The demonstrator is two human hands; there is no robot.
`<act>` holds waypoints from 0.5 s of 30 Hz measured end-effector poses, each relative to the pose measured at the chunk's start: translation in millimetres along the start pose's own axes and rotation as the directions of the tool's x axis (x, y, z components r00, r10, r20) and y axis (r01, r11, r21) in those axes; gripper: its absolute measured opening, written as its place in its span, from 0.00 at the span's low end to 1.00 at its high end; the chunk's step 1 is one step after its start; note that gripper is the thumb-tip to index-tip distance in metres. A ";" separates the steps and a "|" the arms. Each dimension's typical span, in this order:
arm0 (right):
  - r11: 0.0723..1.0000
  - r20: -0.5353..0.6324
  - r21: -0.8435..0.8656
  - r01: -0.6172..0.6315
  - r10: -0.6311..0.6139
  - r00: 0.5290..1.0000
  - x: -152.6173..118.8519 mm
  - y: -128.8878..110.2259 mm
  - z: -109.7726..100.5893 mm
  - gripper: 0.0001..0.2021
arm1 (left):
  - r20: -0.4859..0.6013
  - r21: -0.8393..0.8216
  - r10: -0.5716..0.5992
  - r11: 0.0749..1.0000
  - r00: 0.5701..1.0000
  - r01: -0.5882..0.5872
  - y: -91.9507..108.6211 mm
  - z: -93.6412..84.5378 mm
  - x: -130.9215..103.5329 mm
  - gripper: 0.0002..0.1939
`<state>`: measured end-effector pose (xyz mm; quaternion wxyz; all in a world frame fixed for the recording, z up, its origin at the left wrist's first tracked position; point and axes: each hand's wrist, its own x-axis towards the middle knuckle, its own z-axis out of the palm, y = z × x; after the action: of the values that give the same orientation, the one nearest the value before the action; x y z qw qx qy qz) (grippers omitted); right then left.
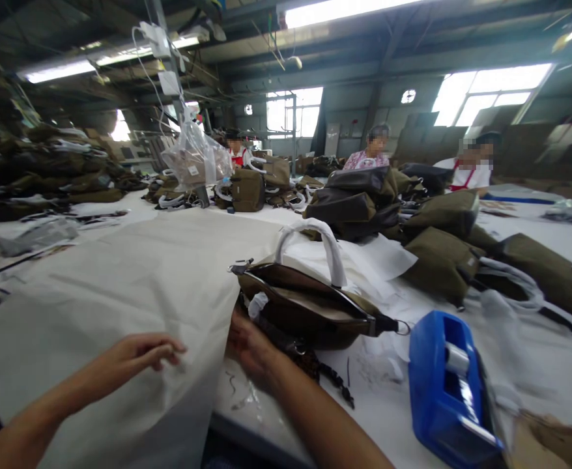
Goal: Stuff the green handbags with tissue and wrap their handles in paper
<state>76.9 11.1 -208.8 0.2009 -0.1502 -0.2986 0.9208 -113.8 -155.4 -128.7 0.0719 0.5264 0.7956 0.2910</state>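
A large sheet of pale paper (120, 260) spreads over the left side of the table. Above it is my left hand (144, 355), its fingers loosely bent and apart, with nothing visible in them. My right hand (251, 342) is by the paper's right edge, against the left end of an olive-brown handbag (310, 316); its fingertips are hidden there. The bag stands with its zip top gaping and a light lining showing. White wrapping covers its raised handle (335, 257). A dark chain or strap (335, 378) lies in front of the bag.
A blue tape dispenser (425, 384) stands to the right of the bag. Olive bags (442, 264) are piled behind it, and another heap (46, 166) lies far left. A metal post (173, 71) rises from the table. Several people (369, 153) are across the table.
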 end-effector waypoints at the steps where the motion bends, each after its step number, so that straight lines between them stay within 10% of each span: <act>1: 1.000 -0.009 0.002 -0.003 0.003 1.000 -1.0 -1.0 1.0 0.32 | 0.018 -0.048 -0.005 0.999 1.000 0.006 12.0 13.9 6.6 0.47; 9: 0.998 -0.031 -0.017 0.053 -0.054 0.998 -0.7 -9.4 6.5 0.35 | 0.097 -0.247 0.044 0.969 0.994 -0.019 59.4 97.2 68.2 0.55; 15: 0.995 -0.205 -0.014 0.095 -0.095 0.974 9.8 -14.1 -10.5 0.28 | 0.126 -0.404 -0.123 0.900 0.984 0.164 40.4 79.5 67.7 0.44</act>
<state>76.3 31.2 -209.9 0.2742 -0.2305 -0.2848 0.8891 -77.7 -53.9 -159.1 0.2414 0.4529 0.7484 0.4201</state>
